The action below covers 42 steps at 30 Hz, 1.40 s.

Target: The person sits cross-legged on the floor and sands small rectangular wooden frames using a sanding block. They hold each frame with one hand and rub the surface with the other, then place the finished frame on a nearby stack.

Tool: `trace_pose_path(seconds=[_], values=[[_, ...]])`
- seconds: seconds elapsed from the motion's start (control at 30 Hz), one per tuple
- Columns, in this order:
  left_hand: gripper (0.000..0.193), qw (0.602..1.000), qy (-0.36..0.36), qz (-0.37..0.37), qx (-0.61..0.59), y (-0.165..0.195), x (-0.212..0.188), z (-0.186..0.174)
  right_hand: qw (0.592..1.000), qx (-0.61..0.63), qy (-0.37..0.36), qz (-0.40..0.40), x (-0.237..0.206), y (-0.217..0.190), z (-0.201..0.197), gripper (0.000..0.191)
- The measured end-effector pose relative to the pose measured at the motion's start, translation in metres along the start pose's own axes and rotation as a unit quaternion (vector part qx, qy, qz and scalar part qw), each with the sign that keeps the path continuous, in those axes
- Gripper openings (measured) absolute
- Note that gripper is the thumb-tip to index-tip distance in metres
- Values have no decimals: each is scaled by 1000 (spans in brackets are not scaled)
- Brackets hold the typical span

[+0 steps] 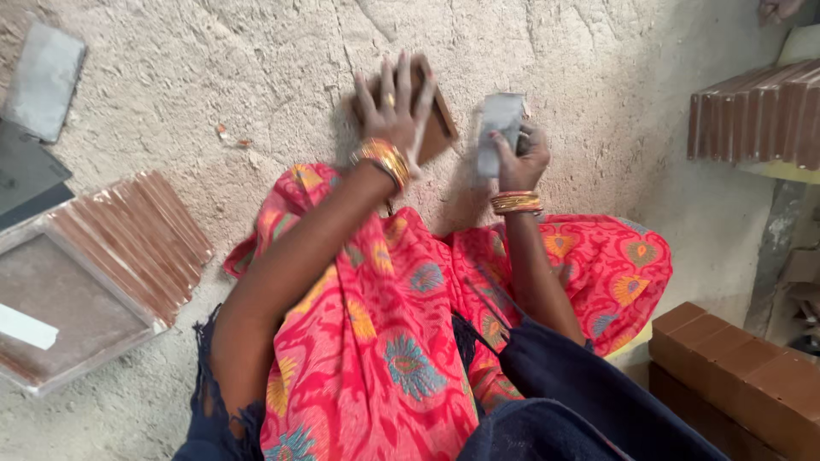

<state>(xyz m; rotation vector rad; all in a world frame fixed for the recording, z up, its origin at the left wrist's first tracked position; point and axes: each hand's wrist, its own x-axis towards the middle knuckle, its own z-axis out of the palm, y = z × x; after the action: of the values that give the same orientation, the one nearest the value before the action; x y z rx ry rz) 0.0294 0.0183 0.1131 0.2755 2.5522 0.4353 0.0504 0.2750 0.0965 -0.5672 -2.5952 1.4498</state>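
Brown tile pressed flat on a rough, cracked floor

The left hand (pixel 395 102) lies spread, fingers wide, on a flat squarish brown tile (pixel 434 128) turned cornerwise on the gritty floor (pixel 213 77), one corner pointing right. Just beside it, the right hand (pixel 521 158) grips a dusty grey block (pixel 497 132), long axis upright.

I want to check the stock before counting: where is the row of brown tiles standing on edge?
In the head view, the row of brown tiles stands at the upper right edge, on a pale ledge, beyond the right hand.
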Motion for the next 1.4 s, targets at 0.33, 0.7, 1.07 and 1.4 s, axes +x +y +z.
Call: trace_pose_path(seconds=[0.33,0.7,1.07,1.4], values=[[177,998,47,-9,-48,-72,16,-16,902,-163,-134,-378,-29,-64,77,40],[179,992,118,22,-34,-72,3,-18,873,-265,-167,-374,-72,-46,91,52],[178,992,120,16,-24,-76,5,-15,864,-258,-180,-392,-61,-47,92,57],[175,991,126,25,-44,-75,0,-21,862,-314,-159,-365,13,-61,142,57]])
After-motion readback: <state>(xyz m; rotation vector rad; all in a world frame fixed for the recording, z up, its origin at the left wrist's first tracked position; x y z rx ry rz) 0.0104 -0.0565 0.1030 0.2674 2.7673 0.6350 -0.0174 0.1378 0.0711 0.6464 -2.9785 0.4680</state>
